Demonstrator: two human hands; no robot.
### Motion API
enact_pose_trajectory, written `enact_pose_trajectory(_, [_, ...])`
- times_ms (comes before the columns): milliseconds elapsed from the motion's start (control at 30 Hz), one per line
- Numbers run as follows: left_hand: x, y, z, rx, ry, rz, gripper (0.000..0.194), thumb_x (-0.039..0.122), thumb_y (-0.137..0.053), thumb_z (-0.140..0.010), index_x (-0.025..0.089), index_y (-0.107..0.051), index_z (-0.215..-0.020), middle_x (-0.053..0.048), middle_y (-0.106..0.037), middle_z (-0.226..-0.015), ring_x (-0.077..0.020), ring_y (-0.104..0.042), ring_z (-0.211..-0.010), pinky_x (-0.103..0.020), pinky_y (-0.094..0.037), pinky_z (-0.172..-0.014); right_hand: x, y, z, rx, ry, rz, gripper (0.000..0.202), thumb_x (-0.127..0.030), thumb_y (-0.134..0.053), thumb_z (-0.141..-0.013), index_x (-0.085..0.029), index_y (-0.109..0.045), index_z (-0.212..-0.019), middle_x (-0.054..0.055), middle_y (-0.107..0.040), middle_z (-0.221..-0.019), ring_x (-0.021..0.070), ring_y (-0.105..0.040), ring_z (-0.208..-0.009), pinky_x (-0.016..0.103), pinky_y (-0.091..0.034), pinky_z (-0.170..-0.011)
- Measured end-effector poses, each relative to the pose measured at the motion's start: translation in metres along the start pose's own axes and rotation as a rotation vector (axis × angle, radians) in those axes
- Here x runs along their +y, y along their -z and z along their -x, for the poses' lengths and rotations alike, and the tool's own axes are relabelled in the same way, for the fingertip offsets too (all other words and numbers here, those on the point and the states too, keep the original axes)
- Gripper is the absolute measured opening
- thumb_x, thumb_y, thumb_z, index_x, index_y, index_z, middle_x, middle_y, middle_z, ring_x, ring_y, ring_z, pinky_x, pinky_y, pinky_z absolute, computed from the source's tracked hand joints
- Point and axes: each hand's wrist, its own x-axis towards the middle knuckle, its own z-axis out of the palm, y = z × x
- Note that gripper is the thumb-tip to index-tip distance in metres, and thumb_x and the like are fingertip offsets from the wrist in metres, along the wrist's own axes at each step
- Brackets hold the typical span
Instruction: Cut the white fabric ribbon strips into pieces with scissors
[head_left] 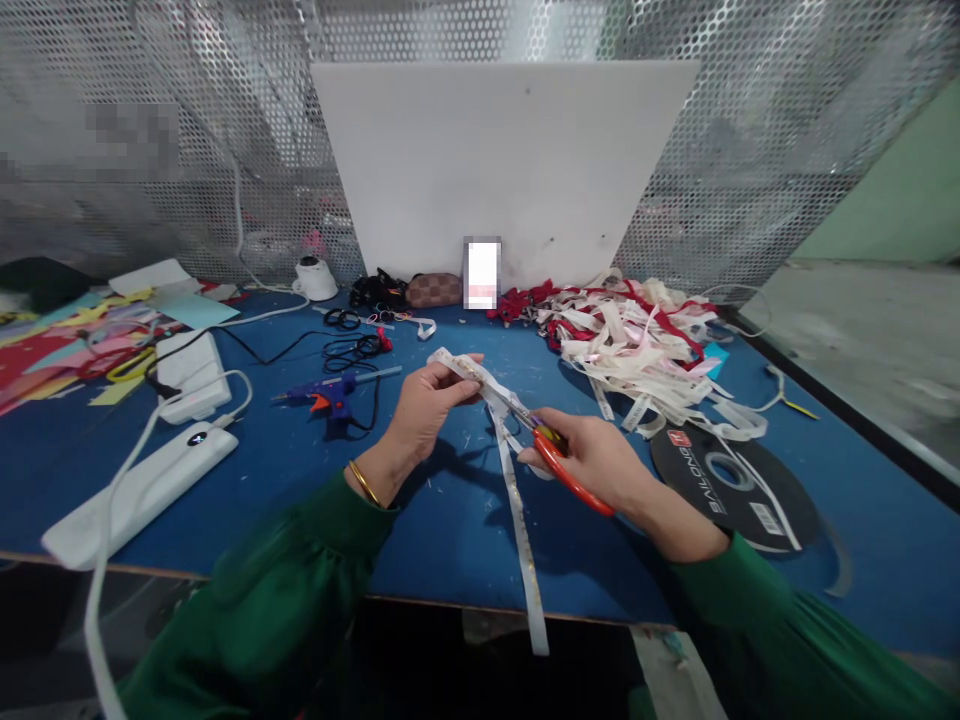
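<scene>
My left hand (429, 405) pinches a white ribbon (519, 530) near its upper end, thumb on top and fingers beneath. From there the ribbon bends and hangs past the table's front edge; gold-coloured marks run along it. In my right hand (596, 455) are red-handled scissors (559, 462), pointing up and left. Their blades lie against the ribbon close to my left fingertips; whether they are parted I cannot make out. The right fingers hide part of the handles.
A heap of cream and red ribbons (637, 335) lies at the back right, behind a black spool (731, 490). To the left are a blue glue gun (322, 395), a white power strip (146, 490) and coloured sheets (67, 345). A white board (495, 165) stands behind.
</scene>
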Motion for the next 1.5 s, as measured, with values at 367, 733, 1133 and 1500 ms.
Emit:
enact_pose_trajectory(367, [0.000,0.000,0.001,-0.034,0.025,-0.009,0.040,0.021,-0.085,-0.062,0.018,-0.080,-0.102,-0.003,-0.076,-0.087,-0.0159,-0.067,-0.080,-0.030,-0.058,-0.076,0.002,-0.003,-0.002,-0.010,0.015,0.016,0.045,-0.066,-0.056,-0.087,-0.024,-0.062,-0.101,-0.002,-0.060,-0.067,0.0171,-0.055,-0.058,0.026,-0.027,-0.055])
enact_pose_trajectory(733, [-0.004,0.001,0.000,-0.064,0.021,-0.034,0.037,0.022,-0.085,-0.064,0.019,-0.080,-0.101,-0.003,-0.077,-0.092,-0.0153,-0.067,-0.081,-0.028,-0.058,-0.074,0.002,-0.005,-0.001,-0.017,0.011,-0.016,0.045,-0.068,-0.052,-0.089,-0.024,-0.060,-0.090,-0.002,-0.058,-0.062,0.0164,-0.052,-0.054,0.027,-0.024,-0.054])
enact_pose_trajectory(1133, [0.008,0.008,-0.002,-0.030,0.056,-0.015,0.035,0.034,-0.078,-0.072,0.020,-0.081,-0.104,-0.006,-0.078,-0.090,-0.0165,-0.069,-0.075,-0.030,-0.053,-0.074,0.006,-0.003,-0.003,0.053,0.050,0.012,0.051,-0.070,-0.051,-0.088,-0.023,-0.064,-0.103,0.000,-0.062,-0.067,0.0172,-0.054,-0.058,0.027,-0.027,-0.057])
enact_pose_trajectory(1500, [0.005,0.004,-0.004,0.012,-0.026,0.001,0.036,0.026,-0.088,-0.062,0.020,-0.082,-0.097,-0.004,-0.077,-0.091,-0.0151,-0.067,-0.079,-0.032,-0.058,-0.079,0.002,-0.001,-0.001,0.046,0.045,0.067,0.051,-0.070,-0.051,-0.088,-0.024,-0.063,-0.103,0.000,-0.064,-0.070,0.0188,-0.058,-0.062,0.027,-0.028,-0.056])
